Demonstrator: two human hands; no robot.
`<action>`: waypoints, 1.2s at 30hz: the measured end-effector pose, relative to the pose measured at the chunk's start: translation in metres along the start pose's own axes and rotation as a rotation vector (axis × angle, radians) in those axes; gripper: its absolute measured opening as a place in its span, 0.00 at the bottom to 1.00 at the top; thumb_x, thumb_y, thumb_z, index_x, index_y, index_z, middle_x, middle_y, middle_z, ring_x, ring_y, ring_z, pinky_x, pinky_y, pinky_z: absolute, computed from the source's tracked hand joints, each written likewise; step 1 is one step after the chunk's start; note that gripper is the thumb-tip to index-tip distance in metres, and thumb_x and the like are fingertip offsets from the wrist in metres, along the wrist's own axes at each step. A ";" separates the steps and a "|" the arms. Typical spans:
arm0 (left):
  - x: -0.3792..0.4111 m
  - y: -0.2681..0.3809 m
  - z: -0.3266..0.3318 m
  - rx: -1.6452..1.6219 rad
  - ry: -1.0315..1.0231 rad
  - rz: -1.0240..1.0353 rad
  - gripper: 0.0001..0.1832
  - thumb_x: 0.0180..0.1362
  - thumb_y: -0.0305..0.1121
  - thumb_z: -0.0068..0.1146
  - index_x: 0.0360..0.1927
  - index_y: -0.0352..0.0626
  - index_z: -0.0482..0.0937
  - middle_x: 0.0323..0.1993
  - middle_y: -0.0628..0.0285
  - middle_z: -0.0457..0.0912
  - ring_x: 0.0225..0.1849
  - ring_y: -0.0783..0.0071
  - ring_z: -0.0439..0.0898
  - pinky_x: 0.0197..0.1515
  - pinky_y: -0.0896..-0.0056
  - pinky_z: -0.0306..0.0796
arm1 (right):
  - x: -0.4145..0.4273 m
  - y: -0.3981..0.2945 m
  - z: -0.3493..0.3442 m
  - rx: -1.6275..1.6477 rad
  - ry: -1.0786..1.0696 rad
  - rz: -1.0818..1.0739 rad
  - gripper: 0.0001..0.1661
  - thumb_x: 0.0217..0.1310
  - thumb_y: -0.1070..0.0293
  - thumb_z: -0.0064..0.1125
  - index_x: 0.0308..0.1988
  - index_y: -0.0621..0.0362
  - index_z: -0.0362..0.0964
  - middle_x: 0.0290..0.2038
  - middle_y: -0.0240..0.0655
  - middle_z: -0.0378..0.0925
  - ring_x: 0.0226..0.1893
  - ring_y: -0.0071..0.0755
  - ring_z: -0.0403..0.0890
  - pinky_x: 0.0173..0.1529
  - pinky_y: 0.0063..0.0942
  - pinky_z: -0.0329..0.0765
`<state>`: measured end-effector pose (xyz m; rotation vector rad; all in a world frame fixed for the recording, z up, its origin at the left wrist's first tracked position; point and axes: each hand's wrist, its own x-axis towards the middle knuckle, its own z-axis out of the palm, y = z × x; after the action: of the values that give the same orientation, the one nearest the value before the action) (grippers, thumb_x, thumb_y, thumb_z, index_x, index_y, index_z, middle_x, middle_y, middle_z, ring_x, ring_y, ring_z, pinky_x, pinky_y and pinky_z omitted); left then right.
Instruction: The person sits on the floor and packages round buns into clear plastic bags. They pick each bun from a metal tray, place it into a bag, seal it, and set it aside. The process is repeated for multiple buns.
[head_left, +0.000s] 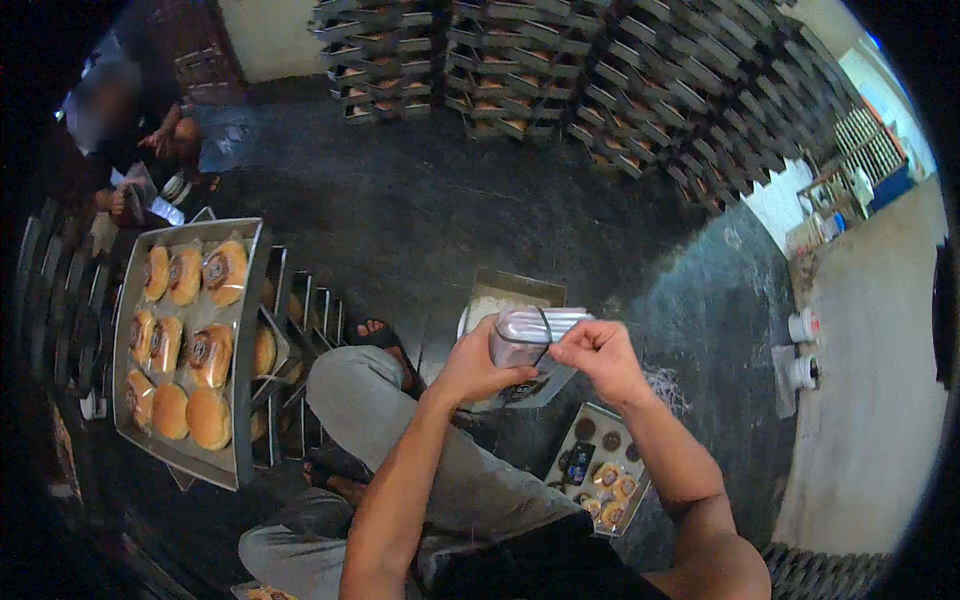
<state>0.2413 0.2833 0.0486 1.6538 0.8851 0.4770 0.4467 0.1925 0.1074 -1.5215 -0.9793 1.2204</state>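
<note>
My left hand grips a thick bundle of clear plastic bags from its left side, thumb along the near edge. A black elastic band runs around the bundle. At the bundle's right side, my right hand pinches at the band, thumb and forefinger together. Below the bundle, a metal tray on the floor holds white material, partly hidden by my hands. At my left, a metal tray bears rows of round buns, most of them wrapped in clear printed bags.
Stacked trays stand beneath the bun tray. Near my right knee, a floor tray holds wrapped buns, dark round pieces and a phone. Tall tray stacks line the far side. Another person sits at far left. White containers stand at right.
</note>
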 end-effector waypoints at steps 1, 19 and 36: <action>-0.003 0.006 0.002 0.030 -0.001 -0.007 0.50 0.39 0.48 0.83 0.64 0.33 0.71 0.51 0.44 0.85 0.55 0.48 0.84 0.58 0.57 0.76 | 0.001 -0.010 -0.006 -0.091 0.025 -0.036 0.08 0.58 0.71 0.73 0.28 0.60 0.81 0.20 0.17 0.72 0.21 0.10 0.63 0.27 0.19 0.59; -0.272 0.010 -0.039 -0.710 0.506 -0.081 0.44 0.44 0.40 0.80 0.64 0.34 0.73 0.57 0.56 0.81 0.59 0.67 0.78 0.63 0.61 0.71 | 0.004 -0.049 0.017 0.572 -0.230 -0.279 0.10 0.68 0.71 0.62 0.31 0.55 0.71 0.23 0.22 0.68 0.20 0.15 0.64 0.25 0.18 0.58; -0.312 -0.056 0.000 -0.680 0.455 0.022 0.44 0.42 0.41 0.84 0.62 0.34 0.76 0.55 0.60 0.81 0.57 0.71 0.77 0.63 0.65 0.69 | -0.030 -0.069 0.170 -0.636 -1.368 -0.758 0.10 0.42 0.72 0.62 0.32 0.60 0.77 0.35 0.39 0.73 0.31 0.46 0.79 0.34 0.38 0.75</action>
<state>0.0261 0.0501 0.0397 0.9408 0.8942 1.0659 0.2718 0.2115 0.1673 -0.3231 -2.7008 1.3256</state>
